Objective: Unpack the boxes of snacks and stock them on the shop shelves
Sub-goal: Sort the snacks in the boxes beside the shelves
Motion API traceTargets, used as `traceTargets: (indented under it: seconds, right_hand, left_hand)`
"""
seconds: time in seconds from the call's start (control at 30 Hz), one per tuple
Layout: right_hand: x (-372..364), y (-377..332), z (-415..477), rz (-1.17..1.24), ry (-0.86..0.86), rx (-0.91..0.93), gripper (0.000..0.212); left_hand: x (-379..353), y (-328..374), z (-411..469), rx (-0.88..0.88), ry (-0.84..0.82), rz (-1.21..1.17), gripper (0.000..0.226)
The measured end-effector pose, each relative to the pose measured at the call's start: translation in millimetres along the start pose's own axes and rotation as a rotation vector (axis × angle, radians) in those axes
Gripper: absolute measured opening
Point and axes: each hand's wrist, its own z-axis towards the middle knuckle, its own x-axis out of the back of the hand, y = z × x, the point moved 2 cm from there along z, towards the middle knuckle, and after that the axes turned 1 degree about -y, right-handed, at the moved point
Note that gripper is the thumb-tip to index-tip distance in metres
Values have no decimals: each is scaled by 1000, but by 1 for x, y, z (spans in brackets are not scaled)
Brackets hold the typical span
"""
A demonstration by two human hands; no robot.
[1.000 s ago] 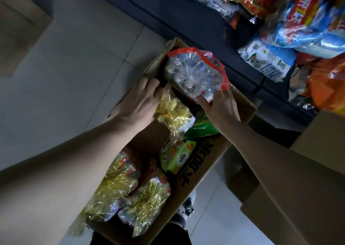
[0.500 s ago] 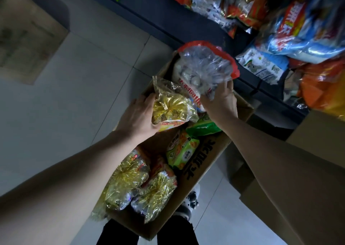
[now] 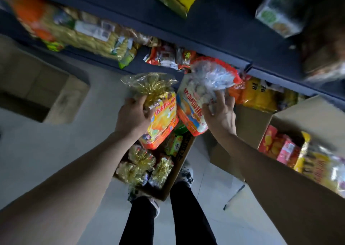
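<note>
My left hand grips a gold-topped orange and yellow snack bag by its neck, held up in the air. My right hand grips a second bag, clear on top with a red edge and an orange and blue front. Both bags hang above the open cardboard box on the floor, close to the dark shelf. Several gold-wrapped bags and a green pack lie in the box.
The shelves hold many snack bags, with yellow packs at the left and orange ones at the right. Another open box with red and yellow packs stands at the right. A folded carton lies at the left. My legs stand behind the box.
Both hands have lifted their bags out of the box and up toward the shelves. The view has tilted up, so more shelving shows.
</note>
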Motion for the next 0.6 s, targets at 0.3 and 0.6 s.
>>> traceTargets:
  seconds: [0.3, 0.6]
  right_hand:
    - [165, -79, -93, 37, 206, 136, 49]
    - [307, -150, -128, -32, 437, 214, 39]
  left_hand:
    - [175, 94, -84, -84, 8, 123, 53]
    - [324, 183, -135, -345, 229, 129, 53]
